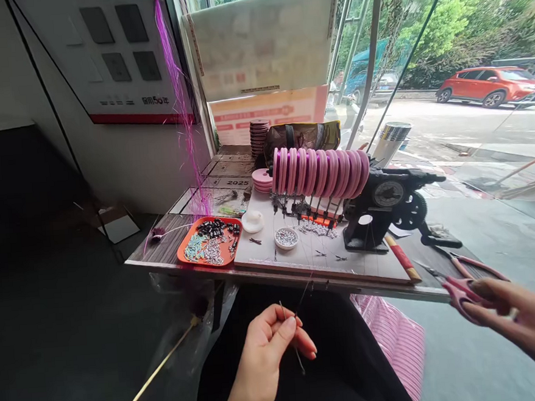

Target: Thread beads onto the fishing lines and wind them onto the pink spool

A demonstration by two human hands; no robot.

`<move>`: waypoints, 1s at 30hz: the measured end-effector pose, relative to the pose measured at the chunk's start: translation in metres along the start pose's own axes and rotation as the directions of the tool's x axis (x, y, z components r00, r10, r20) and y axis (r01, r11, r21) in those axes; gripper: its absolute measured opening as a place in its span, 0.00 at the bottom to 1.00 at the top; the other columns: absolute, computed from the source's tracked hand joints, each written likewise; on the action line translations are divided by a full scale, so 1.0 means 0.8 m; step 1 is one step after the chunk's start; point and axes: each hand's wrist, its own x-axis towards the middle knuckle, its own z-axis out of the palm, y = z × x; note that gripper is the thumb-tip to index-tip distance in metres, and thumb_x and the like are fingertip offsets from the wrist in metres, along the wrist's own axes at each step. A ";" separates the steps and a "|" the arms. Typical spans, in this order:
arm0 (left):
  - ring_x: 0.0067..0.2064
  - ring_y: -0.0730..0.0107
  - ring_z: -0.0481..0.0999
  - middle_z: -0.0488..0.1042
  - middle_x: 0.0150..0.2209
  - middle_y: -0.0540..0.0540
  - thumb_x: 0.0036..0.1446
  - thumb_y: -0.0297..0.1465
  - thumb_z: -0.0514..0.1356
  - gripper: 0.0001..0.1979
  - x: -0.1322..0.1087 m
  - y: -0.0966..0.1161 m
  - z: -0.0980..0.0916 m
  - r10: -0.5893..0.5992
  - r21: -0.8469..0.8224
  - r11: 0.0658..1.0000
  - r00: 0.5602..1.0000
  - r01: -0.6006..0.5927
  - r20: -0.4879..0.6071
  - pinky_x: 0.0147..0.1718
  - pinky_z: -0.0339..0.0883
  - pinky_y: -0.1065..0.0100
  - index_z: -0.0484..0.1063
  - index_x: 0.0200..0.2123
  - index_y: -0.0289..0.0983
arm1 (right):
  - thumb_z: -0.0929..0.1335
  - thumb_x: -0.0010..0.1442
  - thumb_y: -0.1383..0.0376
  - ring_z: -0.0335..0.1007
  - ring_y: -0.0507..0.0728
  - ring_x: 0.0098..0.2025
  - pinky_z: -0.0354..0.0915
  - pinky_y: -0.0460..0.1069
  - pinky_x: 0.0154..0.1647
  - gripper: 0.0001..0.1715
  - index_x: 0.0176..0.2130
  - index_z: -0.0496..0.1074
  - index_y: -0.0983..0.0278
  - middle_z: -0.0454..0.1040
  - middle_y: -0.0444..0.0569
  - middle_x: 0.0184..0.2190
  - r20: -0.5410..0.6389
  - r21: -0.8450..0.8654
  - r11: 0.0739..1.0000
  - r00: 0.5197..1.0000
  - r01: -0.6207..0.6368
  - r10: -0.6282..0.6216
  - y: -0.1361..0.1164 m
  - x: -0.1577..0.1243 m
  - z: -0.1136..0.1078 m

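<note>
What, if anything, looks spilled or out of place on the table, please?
Small silvery pieces lie loose on the pale board, beside the white bowl that holds similar-looking ones; they could be spilled, though perhaps set there deliberately.

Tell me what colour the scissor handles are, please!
The scissor handles are pink, best seen in the head view.

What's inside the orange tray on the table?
In the orange tray: black pieces, pale green pieces and silvery pieces. Whatever lies beneath these heaps is covered and can't be seen.
</note>
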 end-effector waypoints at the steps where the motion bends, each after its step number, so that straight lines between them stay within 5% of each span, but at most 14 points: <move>1: 0.25 0.74 0.69 0.71 0.20 0.50 0.55 0.31 0.54 0.06 0.001 0.000 0.000 -0.038 -0.057 0.998 0.999 0.039 0.019 0.32 0.60 0.71 0.63 0.27 0.35 | 0.66 0.49 0.53 0.66 0.58 0.29 0.60 0.53 0.29 0.12 0.31 0.67 0.57 0.72 0.54 0.31 0.046 0.073 0.996 0.998 0.050 -0.054 -0.023 -0.009 0.004; 5: 0.21 0.74 0.68 0.69 0.17 0.50 0.53 0.29 0.54 0.06 0.004 -0.005 0.001 -0.153 -0.248 0.953 0.982 0.176 0.108 0.28 0.60 0.71 0.64 0.26 0.34 | 0.62 0.53 0.59 0.62 0.56 0.33 0.61 0.51 0.33 0.08 0.32 0.61 0.61 0.66 0.50 0.31 0.153 0.301 0.887 0.900 0.351 -0.408 -0.117 -0.035 0.036; 9: 0.19 0.75 0.67 0.69 0.15 0.49 0.52 0.28 0.55 0.05 0.004 -0.008 0.000 -0.178 -0.334 0.917 0.974 0.216 0.140 0.29 0.60 0.69 0.66 0.26 0.33 | 0.63 0.53 0.62 0.60 0.54 0.31 0.59 0.49 0.31 0.06 0.32 0.61 0.62 0.64 0.47 0.30 0.280 0.276 0.849 0.807 0.451 -0.520 -0.165 -0.031 0.063; 30: 0.16 0.76 0.65 0.68 0.13 0.50 0.51 0.26 0.55 0.07 0.001 -0.001 0.000 -0.216 -0.406 0.876 0.964 0.262 0.156 0.29 0.60 0.69 0.67 0.23 0.33 | 0.63 0.53 0.67 0.57 0.52 0.31 0.55 0.48 0.30 0.07 0.27 0.57 0.63 0.63 0.44 0.28 0.389 0.273 0.859 0.767 0.433 -0.511 -0.164 -0.012 0.065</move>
